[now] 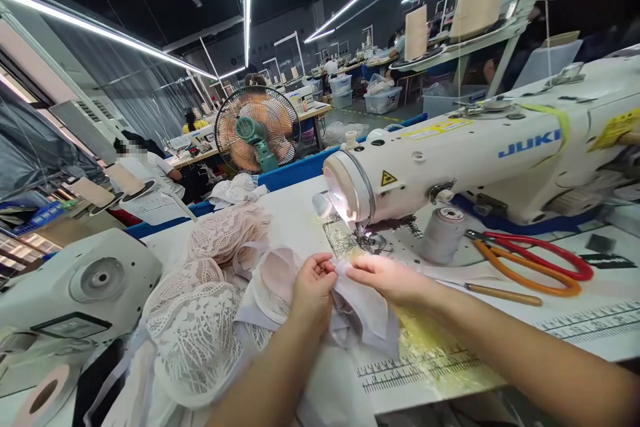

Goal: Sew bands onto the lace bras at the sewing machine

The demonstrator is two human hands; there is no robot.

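My left hand (315,283) pinches the edge of a pale bra piece (367,310) in front of the sewing machine. On the same edge my right hand (383,275) is closed too, close beside the left. The fabric hangs down from my fingers onto the table. Just beyond my hands is the lit needle area of the white sewing machine (425,160); the needle itself is hard to make out. Left of my hands, a molded bra cup (277,273) joins the pile of white and pinkish lace bras (197,327).
Right of the needle stand a grey thread cone (444,233), scissors with red and orange handles (530,263) and a wooden-handled tool (503,293). A second machine head (85,287) and a tape roll (47,395) sit at left. Behind the table stands a fan (257,130).
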